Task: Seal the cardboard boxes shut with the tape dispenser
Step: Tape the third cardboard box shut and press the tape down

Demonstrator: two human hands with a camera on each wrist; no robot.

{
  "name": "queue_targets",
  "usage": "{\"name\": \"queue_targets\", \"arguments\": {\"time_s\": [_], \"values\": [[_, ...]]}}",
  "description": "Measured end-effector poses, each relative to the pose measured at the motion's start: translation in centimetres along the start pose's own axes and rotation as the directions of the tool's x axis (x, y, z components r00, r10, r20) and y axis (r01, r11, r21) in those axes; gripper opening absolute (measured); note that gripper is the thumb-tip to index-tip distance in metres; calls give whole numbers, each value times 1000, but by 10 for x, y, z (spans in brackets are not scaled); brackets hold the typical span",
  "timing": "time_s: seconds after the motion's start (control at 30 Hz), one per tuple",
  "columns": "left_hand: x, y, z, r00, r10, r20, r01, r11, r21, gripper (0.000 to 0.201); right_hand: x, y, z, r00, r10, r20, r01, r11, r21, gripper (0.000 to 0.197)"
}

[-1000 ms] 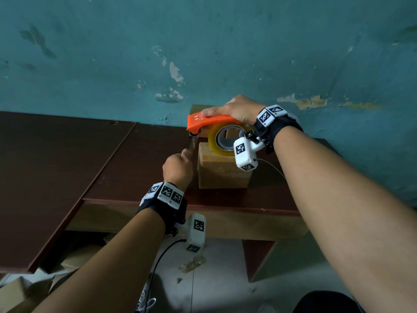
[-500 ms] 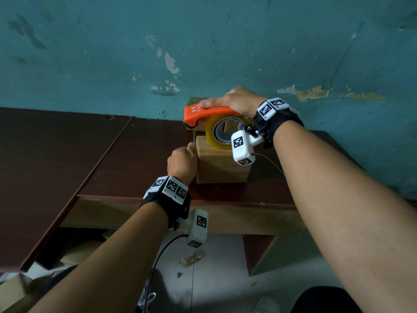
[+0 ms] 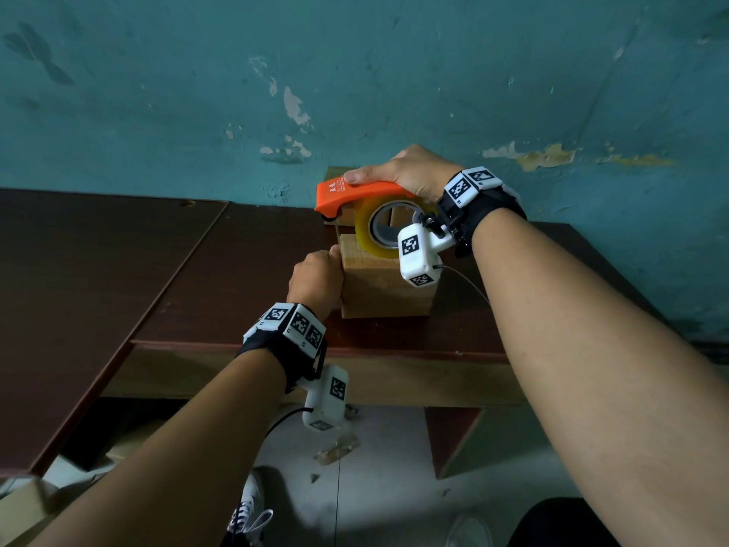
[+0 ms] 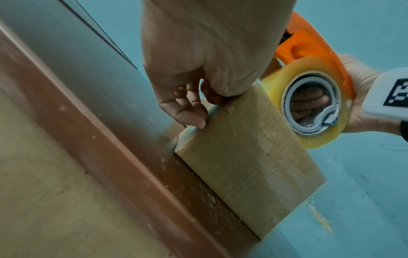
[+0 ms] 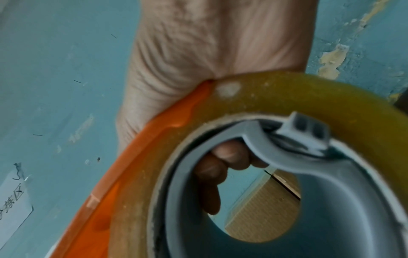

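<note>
A small cardboard box (image 3: 378,286) stands on the dark brown table (image 3: 236,270) near its front edge. My right hand (image 3: 402,171) grips the orange tape dispenser (image 3: 355,193) from above, and its yellowish tape roll (image 3: 367,238) rests over the box's top. In the right wrist view my fingers (image 5: 220,165) curl through the roll's grey core. My left hand (image 3: 315,278) is curled against the box's upper left edge. There it pinches the tape end (image 4: 212,110) against the box (image 4: 243,157). A second cardboard box (image 3: 335,173) shows partly behind the dispenser.
A teal wall with peeling paint (image 3: 355,73) rises right behind the boxes. Left of the box the table runs on as a second panel (image 3: 79,270). Below the front edge are a pale floor, loose cardboard (image 3: 23,507) and a shoe (image 3: 248,507).
My left hand has drawn in tight against the box's left side with the tape end. The right hand and dispenser have stayed over the box's top.
</note>
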State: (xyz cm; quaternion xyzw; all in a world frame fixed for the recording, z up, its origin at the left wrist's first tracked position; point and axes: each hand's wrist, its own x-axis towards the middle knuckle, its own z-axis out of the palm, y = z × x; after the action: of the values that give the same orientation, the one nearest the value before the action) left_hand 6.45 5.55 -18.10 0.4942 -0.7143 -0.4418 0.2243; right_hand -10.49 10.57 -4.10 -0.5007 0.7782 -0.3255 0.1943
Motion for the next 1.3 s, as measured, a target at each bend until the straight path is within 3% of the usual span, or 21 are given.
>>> {"name": "queue_targets", "arguments": {"time_s": [0.2, 0.4, 0.57, 0.9, 1.0, 1.13, 1.23, 1.3], "values": [[-6, 9, -9, 999, -31, -12, 32, 995, 98, 56, -1, -3, 0, 1000, 12, 6, -12, 1000, 0, 63], [-4, 12, -11, 1000, -8, -29, 14, 978, 210, 50, -3, -4, 1, 1000, 16, -1, -17, 1000, -6, 67], [-10, 2, -13, 997, -81, -6, 80, 974, 212, 62, -3, -5, 1, 1000, 18, 0, -18, 1000, -11, 64], [-9, -18, 3, 999, -37, -35, 44, 978, 203, 41, -2, -2, 1, 1000, 19, -15, -19, 1000, 3, 66], [-10, -17, 0, 991, 38, -128, -26, 996, 89, 33, -2, -2, 1, 1000, 25, -10, -25, 1000, 10, 64], [-23, -11, -4, 970, 136, -200, -187, 947, -263, 29, -3, -3, 1, 999, 29, -14, -29, 1000, -1, 62], [-37, -11, 1, 959, 259, -113, -283, 868, -409, 58, -5, -4, 0, 999, 30, -15, -30, 1000, 3, 62], [-45, -10, 7, 946, 325, -1, -292, 847, -445, 63, -6, -4, 0, 999, 29, -12, -29, 1000, -1, 62]]}}
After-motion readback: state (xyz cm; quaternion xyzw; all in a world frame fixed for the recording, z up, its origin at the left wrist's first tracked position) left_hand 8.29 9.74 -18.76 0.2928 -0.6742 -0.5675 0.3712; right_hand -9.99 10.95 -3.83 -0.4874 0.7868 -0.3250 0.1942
